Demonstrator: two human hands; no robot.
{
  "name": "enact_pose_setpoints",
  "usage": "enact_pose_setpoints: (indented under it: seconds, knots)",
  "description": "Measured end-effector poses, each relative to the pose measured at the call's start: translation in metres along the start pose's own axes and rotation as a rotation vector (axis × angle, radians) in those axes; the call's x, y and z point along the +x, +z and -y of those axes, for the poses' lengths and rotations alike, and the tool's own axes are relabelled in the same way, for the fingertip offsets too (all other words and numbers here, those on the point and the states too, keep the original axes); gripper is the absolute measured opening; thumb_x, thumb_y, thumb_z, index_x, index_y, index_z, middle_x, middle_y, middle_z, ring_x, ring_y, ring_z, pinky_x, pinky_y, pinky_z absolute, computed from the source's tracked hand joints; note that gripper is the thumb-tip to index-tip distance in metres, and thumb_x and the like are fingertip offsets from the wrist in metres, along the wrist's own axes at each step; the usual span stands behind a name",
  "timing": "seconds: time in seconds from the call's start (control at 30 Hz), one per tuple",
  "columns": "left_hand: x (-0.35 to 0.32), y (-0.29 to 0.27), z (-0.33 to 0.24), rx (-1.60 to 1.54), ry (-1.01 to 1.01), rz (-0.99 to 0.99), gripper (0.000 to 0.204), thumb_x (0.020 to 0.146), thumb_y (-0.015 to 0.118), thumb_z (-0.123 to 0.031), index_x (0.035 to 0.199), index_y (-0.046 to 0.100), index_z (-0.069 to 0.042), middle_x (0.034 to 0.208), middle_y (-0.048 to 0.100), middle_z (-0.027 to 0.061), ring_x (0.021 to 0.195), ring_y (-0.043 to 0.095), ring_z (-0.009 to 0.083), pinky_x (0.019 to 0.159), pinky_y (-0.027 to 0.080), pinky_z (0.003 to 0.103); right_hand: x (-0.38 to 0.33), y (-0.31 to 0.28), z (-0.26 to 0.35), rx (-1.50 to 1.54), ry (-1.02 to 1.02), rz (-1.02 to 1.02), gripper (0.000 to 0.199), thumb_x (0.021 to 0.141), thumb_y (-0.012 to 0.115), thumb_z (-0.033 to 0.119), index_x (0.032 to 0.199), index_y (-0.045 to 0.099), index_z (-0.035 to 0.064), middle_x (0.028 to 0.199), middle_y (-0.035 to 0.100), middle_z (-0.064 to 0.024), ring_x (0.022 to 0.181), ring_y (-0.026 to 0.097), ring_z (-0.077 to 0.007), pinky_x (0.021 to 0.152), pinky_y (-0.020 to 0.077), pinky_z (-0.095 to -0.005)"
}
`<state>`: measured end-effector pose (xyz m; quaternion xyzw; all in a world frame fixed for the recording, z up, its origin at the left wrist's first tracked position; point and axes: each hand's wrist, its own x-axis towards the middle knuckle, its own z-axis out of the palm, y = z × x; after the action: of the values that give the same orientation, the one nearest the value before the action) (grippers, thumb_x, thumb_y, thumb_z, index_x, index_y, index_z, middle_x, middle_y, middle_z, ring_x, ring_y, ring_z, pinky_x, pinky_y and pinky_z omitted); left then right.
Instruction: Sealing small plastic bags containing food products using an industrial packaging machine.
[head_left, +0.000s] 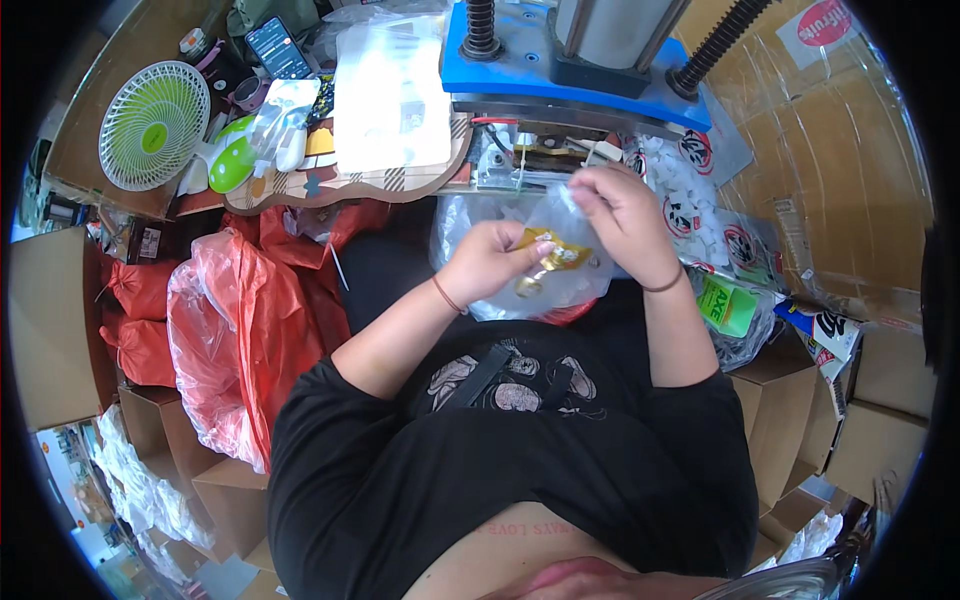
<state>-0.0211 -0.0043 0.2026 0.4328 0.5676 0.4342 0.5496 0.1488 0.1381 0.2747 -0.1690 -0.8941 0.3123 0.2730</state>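
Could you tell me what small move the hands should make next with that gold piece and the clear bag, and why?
Probably slide the gold piece down into the clear bag. The left hand pinches the piece at the bag's mouth, and the right hand lifts the bag's top edge, so the opening seems held ready.

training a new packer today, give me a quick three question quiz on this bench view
1. True or false: the left hand pinches a small gold packet.
2. What does the right hand grip? A) the phone B) the top edge of a clear plastic bag C) the fan
3. Fill in: the white and green fan sits to the person's ____.

Key: 1 true. 2 B. 3 left, far from the blue press ahead.
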Motion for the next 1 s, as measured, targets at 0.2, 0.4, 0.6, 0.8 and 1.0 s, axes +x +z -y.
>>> enact_pose_setpoints:
  seconds: [0.2,0.4,0.6,0.8,1.0]
  knots:
    - [0.011,0.023,-0.003,-0.467,-0.230,0.227,0.024,0.093,0.071,-0.017,0.112,0.069,-0.002,0.097,0.073,0.0037,0.085,0.067,0.0094,0.072,0.052,0.024,-0.019,-0.022,-0.021,0.078,0.056,0.170,0.023,0.098,0.056,0.020,0.111,0.063,0.0027,0.096,0.066,-0.0127,0.089,0.064,-0.0295,0.082,0.0505,-0.0382]
    - [0.048,-0.005,-0.002,-0.543,-0.134,0.084,0.026,0.091,0.072,-0.012,0.114,0.066,0.000,0.100,0.070,0.0041,0.089,0.068,0.0115,0.079,0.056,0.027,-0.043,-0.051,-0.059,-0.856,0.406,0.069,0.025,0.092,0.060,0.014,0.116,0.062,0.0094,0.115,0.061,-0.0161,0.098,0.063,-0.0381,0.081,0.0513,-0.0463]
    - [0.062,-0.023,-0.002,-0.456,-0.081,-0.086,0.044,0.091,0.072,-0.017,0.126,0.056,0.004,0.105,0.069,0.0108,0.091,0.069,0.0157,0.077,0.057,0.027,-0.052,-0.044,-0.093,-0.766,0.468,0.091,0.026,0.089,0.063,0.015,0.116,0.063,0.0151,0.122,0.057,-0.0154,0.101,0.062,-0.0384,0.079,0.0524,-0.0466]
    - [0.030,-0.106,0.018,1.103,0.514,-0.941,0.056,0.091,0.071,-0.029,0.135,0.048,-0.004,0.115,0.064,0.0177,0.120,0.058,0.0312,0.095,0.048,0.043,-0.061,-0.051,-0.076,-0.750,0.326,-0.039,0.026,0.089,0.064,0.014,0.115,0.062,0.0107,0.119,0.059,-0.0155,0.106,0.061,-0.0363,0.084,0.0508,-0.0448]
    - [-0.004,-0.110,0.033,1.422,0.516,-0.598,0.031,0.095,0.065,-0.024,0.122,0.063,-0.009,0.110,0.068,0.0140,0.108,0.064,0.0240,0.090,0.050,0.038,-0.063,-0.049,-0.094,-0.762,0.046,-0.267,0.025,0.090,0.062,0.011,0.113,0.061,0.0040,0.121,0.062,-0.0133,0.109,0.059,-0.0336,0.089,0.0490,-0.0432]
